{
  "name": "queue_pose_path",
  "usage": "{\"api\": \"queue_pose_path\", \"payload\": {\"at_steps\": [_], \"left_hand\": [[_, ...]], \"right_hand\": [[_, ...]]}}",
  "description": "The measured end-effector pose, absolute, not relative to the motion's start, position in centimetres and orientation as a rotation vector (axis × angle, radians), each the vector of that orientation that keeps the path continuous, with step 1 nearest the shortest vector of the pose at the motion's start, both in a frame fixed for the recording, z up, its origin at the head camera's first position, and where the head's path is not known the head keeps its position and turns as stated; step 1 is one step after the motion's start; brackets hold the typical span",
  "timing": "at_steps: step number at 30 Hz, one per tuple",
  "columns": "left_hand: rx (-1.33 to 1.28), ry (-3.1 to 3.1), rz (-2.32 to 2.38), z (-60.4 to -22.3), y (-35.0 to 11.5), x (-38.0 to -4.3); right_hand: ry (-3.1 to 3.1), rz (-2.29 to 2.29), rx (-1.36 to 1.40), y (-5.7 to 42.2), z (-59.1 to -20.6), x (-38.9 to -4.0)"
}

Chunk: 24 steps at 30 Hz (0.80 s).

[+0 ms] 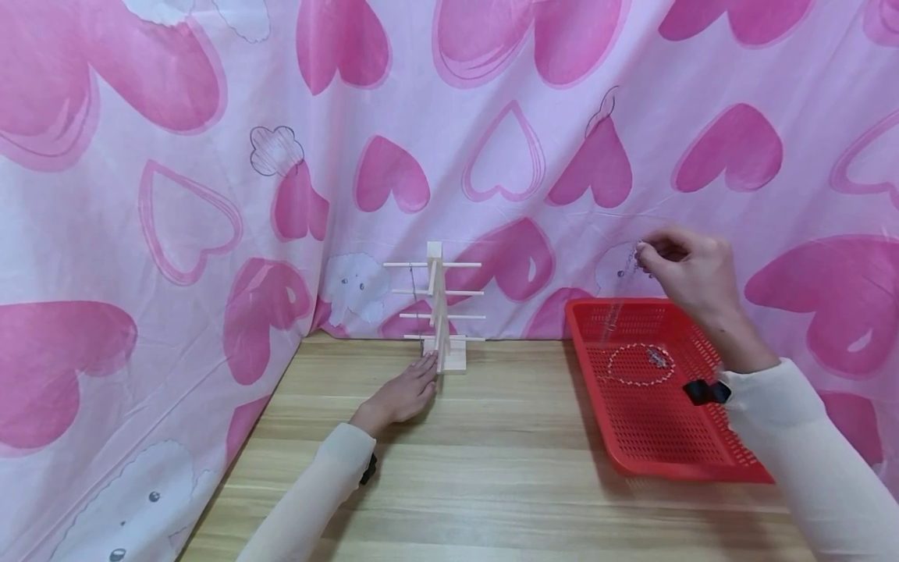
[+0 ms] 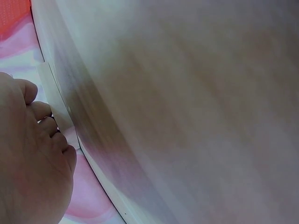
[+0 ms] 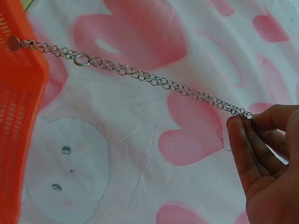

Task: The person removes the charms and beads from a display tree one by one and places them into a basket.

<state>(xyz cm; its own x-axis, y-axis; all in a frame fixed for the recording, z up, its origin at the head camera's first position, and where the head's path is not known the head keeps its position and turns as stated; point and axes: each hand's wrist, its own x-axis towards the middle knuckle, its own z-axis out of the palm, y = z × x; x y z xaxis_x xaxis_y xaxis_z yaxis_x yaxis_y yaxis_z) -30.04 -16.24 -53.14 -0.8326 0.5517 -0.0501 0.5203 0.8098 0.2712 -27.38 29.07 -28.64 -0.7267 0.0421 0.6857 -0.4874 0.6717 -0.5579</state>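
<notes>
My right hand (image 1: 691, 265) is raised over the back of the red basket, thumb and fingertips pinching a silver chain necklace (image 3: 154, 80). The chain hangs doubled, with a small ring partway along and a round pendant (image 3: 14, 44) at its far end. On the left, my left hand (image 1: 407, 390) rests its extended fingers at the base of a wooden rack (image 1: 456, 363) with several crossbars. A thin dark chain (image 1: 416, 304) hangs from the rack's top left bar. In the left wrist view, the fingertips meet the pale wood edge of the base (image 2: 58, 105).
The red perforated basket (image 1: 611, 445) stands on the right of the wooden table (image 1: 520, 437). Inside it lies a red-and-white beaded loop (image 1: 635, 383) with a silvery piece (image 1: 657, 357). A pink heart-print cloth (image 1: 393, 172) hangs behind and on the left side.
</notes>
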Motion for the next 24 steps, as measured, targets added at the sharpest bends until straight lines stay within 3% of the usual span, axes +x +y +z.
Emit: {"api": "queue_pose_path", "payload": {"at_steps": [24], "left_hand": [[0.857,2.864,0.349,-53.3,-16.3,-30.2]], "right_hand": [[-2.429,0.737,0.318,32.9,-33.1,-27.2]]}}
